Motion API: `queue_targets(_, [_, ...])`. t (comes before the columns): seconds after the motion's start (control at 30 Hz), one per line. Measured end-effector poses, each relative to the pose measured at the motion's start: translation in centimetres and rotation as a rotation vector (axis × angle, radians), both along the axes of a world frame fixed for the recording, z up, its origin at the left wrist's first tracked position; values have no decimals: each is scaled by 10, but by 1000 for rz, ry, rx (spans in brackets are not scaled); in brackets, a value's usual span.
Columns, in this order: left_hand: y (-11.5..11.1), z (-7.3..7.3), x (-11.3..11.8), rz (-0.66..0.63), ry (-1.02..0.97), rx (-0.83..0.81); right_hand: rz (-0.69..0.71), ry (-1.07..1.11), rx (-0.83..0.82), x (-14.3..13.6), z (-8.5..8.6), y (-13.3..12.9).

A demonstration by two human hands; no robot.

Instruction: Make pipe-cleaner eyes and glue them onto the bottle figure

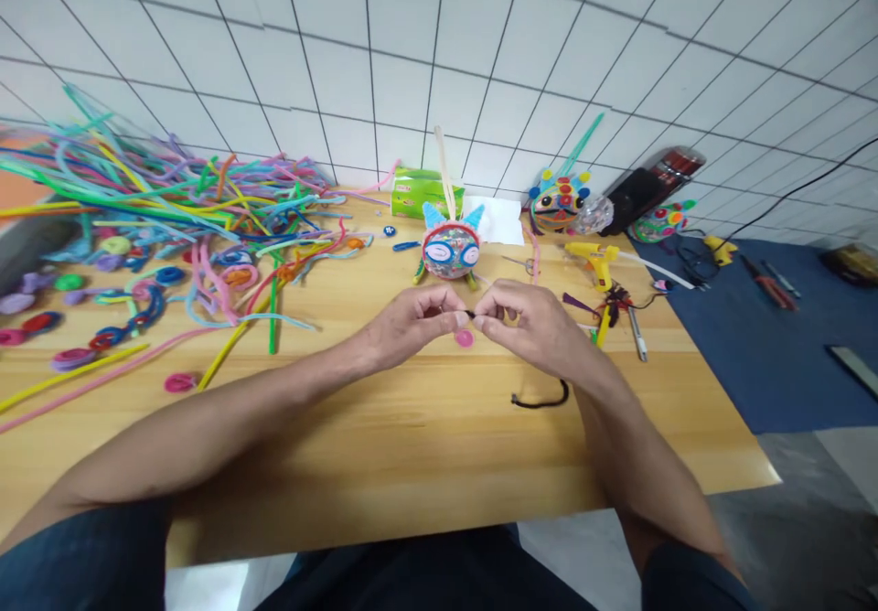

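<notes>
My left hand (425, 323) and my right hand (525, 318) meet over the table, both closed in a pinch. Between their fingertips shows a short black pipe cleaner (470, 315); most of it is hidden by the fingers. Just below the fingertips lies a pink disc (465, 338). A longer, curved black pipe cleaner (541, 402) rests on the wood under my right wrist. Straight beyond my hands stands a clear round ornament (451, 250) with blue pointed ears, white-and-blue eyes, a red rim and a pale loop on top.
Many coloured pipe cleaners (206, 195) and coiled pieces spread over the table's (384, 437) left side. At right are a yellow glue gun (595, 262), scissors (528, 265), a pen (637, 335) and a second decorated ornament (557, 204). Red-handled pliers (772, 286) lie on a dark blue surface.
</notes>
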State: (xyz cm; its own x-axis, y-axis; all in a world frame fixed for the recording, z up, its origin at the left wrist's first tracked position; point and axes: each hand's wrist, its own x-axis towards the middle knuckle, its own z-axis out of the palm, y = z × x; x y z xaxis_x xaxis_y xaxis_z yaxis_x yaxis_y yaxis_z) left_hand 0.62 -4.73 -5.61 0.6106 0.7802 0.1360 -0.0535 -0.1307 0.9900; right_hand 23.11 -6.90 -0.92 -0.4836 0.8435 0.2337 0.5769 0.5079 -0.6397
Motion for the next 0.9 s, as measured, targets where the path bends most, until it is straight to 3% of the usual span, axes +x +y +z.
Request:
queue_targets(0.27, [-1,20,-5,33,213,115,25,-121,97,4,5,-5])
queue_targets(0.57, [-12,39,-3,91,443,266,45,-143,73,0,10,-9])
queue_targets(0.9, [-8,32,4,133,457,401,-43,46,41,0,6,-5])
